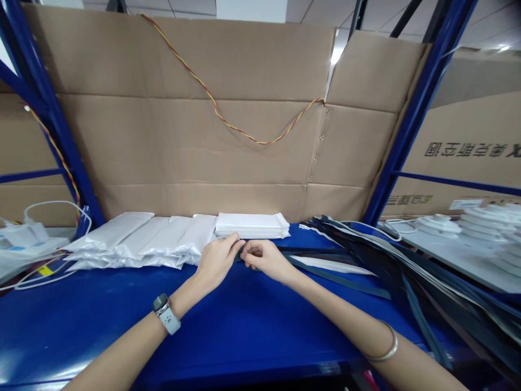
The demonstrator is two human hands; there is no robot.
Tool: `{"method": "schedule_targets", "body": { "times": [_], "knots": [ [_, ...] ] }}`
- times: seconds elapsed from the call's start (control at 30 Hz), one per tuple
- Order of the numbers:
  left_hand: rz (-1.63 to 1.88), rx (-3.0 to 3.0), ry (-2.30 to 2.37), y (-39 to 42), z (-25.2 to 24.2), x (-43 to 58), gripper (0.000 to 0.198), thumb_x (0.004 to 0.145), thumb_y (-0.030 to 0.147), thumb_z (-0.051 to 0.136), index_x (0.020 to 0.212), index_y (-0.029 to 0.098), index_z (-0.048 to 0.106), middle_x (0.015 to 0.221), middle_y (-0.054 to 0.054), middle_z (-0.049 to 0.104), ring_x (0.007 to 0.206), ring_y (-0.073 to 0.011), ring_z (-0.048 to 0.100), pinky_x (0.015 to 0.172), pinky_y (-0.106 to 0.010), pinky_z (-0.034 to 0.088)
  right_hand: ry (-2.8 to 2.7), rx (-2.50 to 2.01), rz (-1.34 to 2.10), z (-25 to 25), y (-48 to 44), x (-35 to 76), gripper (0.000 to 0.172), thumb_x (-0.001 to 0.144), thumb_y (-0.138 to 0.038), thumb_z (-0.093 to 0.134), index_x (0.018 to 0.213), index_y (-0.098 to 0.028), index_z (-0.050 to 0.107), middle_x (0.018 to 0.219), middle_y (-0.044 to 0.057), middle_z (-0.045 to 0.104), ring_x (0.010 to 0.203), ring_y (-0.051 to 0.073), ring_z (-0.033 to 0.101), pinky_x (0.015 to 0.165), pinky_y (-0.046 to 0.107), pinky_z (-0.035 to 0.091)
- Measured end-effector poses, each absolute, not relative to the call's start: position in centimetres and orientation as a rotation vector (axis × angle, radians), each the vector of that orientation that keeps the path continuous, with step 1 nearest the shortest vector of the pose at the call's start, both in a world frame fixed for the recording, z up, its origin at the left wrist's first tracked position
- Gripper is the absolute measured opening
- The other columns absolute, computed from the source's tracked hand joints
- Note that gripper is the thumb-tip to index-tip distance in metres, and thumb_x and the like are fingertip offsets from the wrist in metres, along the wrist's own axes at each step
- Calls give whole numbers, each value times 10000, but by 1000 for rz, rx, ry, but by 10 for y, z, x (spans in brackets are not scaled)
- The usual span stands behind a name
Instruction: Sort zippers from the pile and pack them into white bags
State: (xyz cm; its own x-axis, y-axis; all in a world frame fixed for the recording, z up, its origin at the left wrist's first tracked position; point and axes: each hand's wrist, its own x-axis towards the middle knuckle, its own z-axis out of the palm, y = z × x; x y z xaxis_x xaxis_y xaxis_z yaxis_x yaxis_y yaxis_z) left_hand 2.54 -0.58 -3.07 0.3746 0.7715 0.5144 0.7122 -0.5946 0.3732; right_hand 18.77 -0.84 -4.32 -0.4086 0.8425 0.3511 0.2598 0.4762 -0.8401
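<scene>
Fingertips of both hands are pressed together over the near end of a dark strip (345,281), which is laid flat on the blue table (244,326) and runs away to the right. The left hand (217,259), with a watch (166,315) on its wrist, is closed in a narrow pinch on this end; the right hand (266,259), with a thin bangle (385,350) lower on the arm, is curled in the same narrow way just beside it, so that the two hands are touching. What exactly is done between the fingers cannot be told, because it is hidden by the knuckles. The strip is judged to be light, thin and flexible, perhaps a little slippery, and it is probably bent or twisted easily if it is lifted by one end only. A hold at the very end, flat between thumb and forefinger, is judged to be best, with a second hold further along when it must be carried. A large pile of similar strips (427,260) is spread at the right of the table. Behind the left hand, white packets (138,239) are laid in a row, and a folded white stack (252,224) is placed just behind the fingers. A cardboard wall (183,146) with a red and yellow wire (228,122) is seen at the back.
</scene>
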Motion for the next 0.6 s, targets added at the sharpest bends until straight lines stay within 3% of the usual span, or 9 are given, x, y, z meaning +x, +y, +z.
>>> {"method": "schedule_targets", "body": {
  "times": [0.2, 0.43, 0.6],
  "knots": [
    [1250, 2440, 1542, 14, -5, 1, 319, 923, 384, 309, 709, 197, 453, 603, 13, 490, 581, -139, 475, 561, -236, 305, -2144, -1283, 292, -41, 8, 212, 113, 719, -158, 499, 697, -161, 610, 580, 12, 596, 524, 114, 502, 529, 219, 338],
    [1315, 2241, 2482, 58, 26, -119, 377, 926, 461, 286, 834, 186, 527, 658, -14, 511, 646, -175, 500, 634, -270, 327, -2277, -1663, 102, -26, 39, 279, 166, 685, -203, 547, 705, -167, 707, 658, 55, 662, 594, 164, 582, 576, 238, 369],
    [1262, 2011, 2713, 62, 22, -159, 442, 911, 526, 279, 905, 177, 550, 669, -17, 498, 707, -212, 519, 654, -304, 373, -2337, -1606, 157, -20, 38, 290, 154, 651, -226, 583, 715, -189, 718, 696, 39, 668, 627, 165, 589, 582, 236, 377]
  ]
}}
